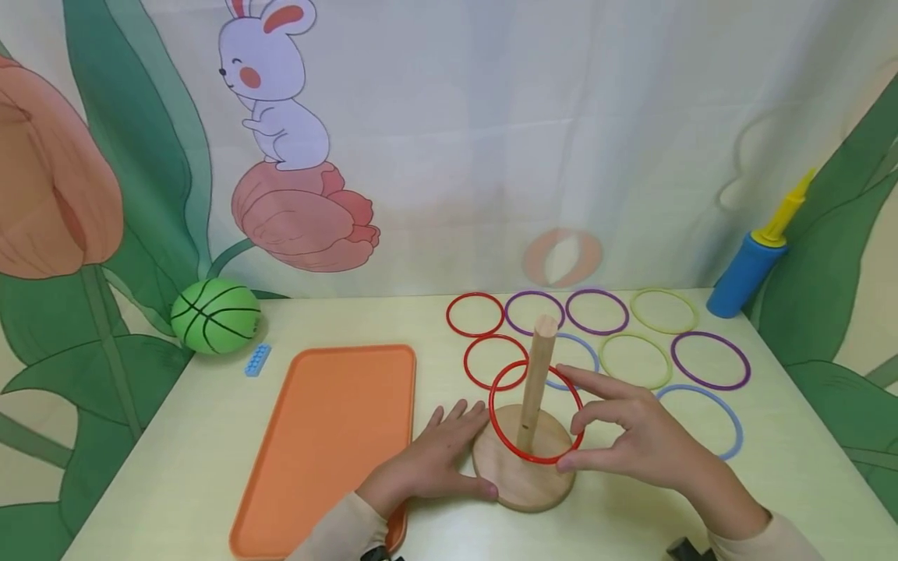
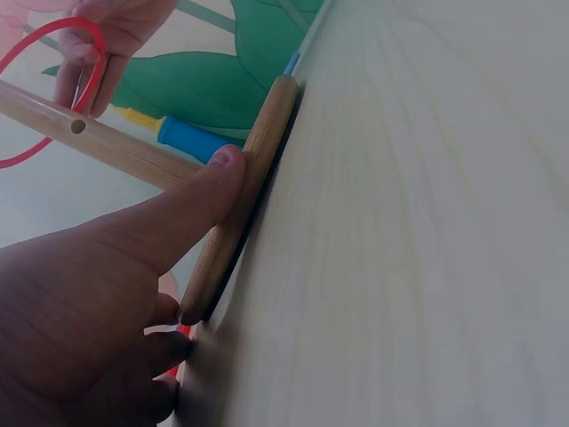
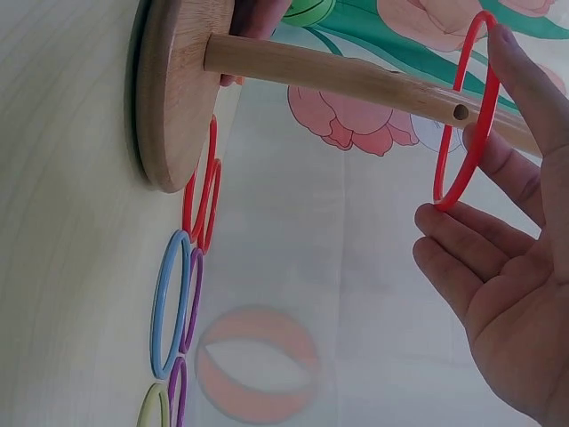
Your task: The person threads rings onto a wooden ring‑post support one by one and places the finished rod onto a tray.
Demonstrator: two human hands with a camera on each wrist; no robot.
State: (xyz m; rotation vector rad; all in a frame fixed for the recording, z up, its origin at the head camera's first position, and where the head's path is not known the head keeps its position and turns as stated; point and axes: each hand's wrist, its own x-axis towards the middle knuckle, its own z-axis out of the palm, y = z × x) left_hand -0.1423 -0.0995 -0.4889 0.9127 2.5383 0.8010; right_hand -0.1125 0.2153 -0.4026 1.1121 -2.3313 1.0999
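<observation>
A wooden post (image 1: 536, 382) rises from a round wooden base (image 1: 522, 483) on the table. Around the post, partway up and above the base, is a red ring (image 3: 487, 107). My right hand (image 1: 627, 428) pinches this ring at its right side between thumb and fingers. At the base's left edge rests my left hand (image 1: 438, 460), fingers extended and spread. Its thumb (image 2: 209, 196) presses on the top of the base, and the other fingers lie beside the rim, partly hidden in the left wrist view.
Flat rings lie behind and right of the post: red (image 1: 475, 315), purple (image 1: 711, 361), yellow-green (image 1: 664, 312) and blue (image 1: 733, 421). An orange tray (image 1: 344, 436) is on the left. Farther back are a green ball (image 1: 215, 316), a small blue block (image 1: 257, 360) and a blue-yellow pump (image 1: 747, 273).
</observation>
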